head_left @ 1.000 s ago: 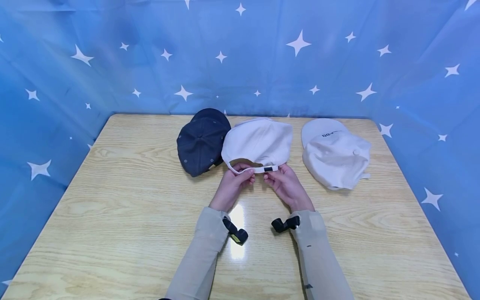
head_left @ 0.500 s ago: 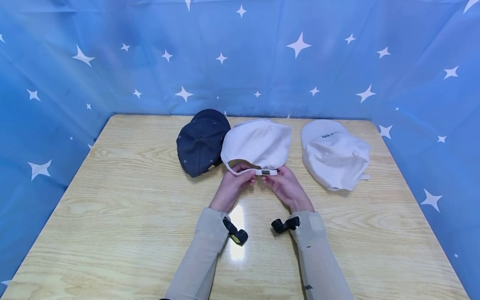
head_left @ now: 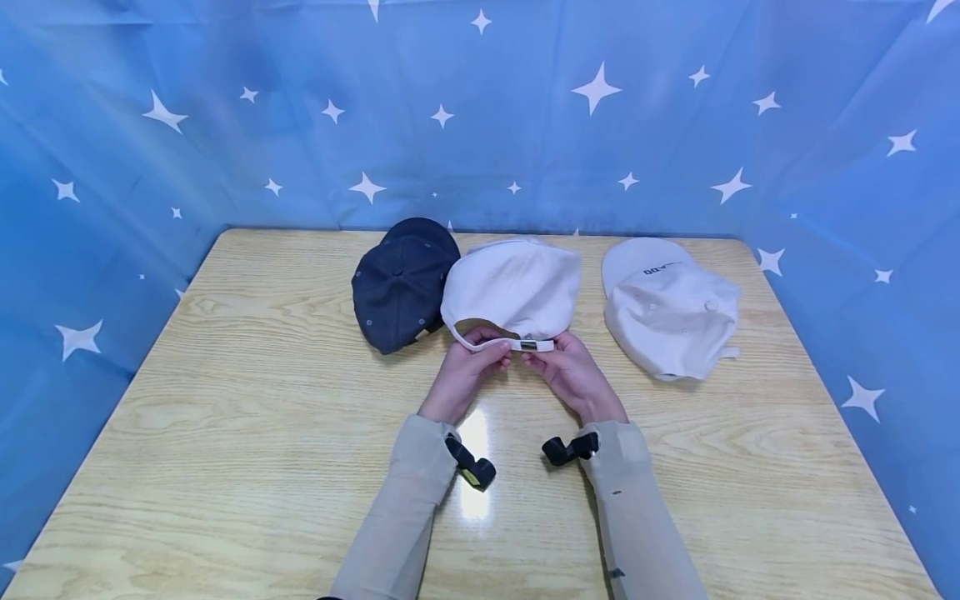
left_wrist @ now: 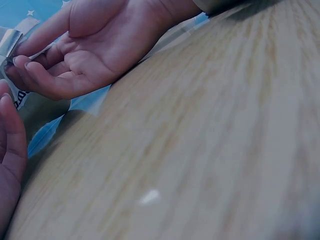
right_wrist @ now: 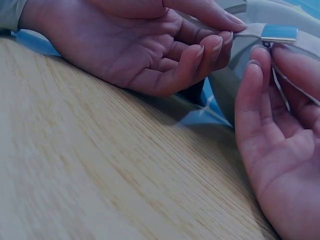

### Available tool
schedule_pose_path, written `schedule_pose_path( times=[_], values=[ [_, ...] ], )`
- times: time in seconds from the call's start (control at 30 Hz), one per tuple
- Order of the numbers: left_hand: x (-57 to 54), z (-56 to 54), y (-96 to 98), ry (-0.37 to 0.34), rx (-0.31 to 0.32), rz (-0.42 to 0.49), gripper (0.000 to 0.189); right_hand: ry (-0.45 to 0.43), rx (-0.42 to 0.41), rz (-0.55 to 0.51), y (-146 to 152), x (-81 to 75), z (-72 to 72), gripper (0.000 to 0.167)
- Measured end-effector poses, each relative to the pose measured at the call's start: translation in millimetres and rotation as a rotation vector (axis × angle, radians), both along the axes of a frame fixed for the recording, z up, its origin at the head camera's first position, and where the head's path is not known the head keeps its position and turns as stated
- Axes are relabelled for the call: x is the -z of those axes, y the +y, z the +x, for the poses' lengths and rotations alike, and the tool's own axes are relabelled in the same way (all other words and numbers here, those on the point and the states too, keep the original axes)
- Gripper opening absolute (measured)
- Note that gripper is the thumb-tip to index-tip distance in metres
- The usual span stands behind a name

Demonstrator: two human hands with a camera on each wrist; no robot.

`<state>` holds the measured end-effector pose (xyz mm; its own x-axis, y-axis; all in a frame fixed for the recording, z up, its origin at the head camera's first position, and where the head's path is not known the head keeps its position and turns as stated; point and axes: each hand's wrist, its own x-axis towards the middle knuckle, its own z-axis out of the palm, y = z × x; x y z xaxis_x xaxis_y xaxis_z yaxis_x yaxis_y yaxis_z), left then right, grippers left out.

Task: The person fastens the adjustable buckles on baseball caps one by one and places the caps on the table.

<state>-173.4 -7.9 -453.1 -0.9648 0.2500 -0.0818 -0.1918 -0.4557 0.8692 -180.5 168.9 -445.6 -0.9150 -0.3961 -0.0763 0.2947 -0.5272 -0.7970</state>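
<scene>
A white cap (head_left: 517,283), its back toward me, stands between both hands in the head view. My left hand (head_left: 467,373) pinches the strap left of a metal buckle (right_wrist: 279,33), thumb in front and fingers inside the back opening. At the strap's other end, my right hand (head_left: 572,375) pinches between thumb and fingers beside the buckle. Shiny metal shows clearly in the right wrist view, where the left hand (right_wrist: 165,55) holds the strap taut. The left wrist view shows the right hand's (left_wrist: 95,50) palm with curled fingers.
Left of the white cap sits a dark navy cap (head_left: 401,287), close against it. A second off-white cap (head_left: 671,312) with dark lettering lies to the right. They rest along the back of a wooden table (head_left: 247,400), before a blue star-patterned curtain (head_left: 480,142).
The strap and buckle have tilted and dropped slightly, and the white cap's right side has shifted a little left. Both hands keep their hold on the strap.
</scene>
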Motion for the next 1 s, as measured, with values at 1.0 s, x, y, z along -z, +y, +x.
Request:
schedule_pose_path(
  times=[1.0],
  values=[
    [-0.4,1.1,-0.7,0.028,0.064,-0.009,0.024,-0.012,-0.016,0.014,0.6,-1.6,1.0,0.022]
  ],
)
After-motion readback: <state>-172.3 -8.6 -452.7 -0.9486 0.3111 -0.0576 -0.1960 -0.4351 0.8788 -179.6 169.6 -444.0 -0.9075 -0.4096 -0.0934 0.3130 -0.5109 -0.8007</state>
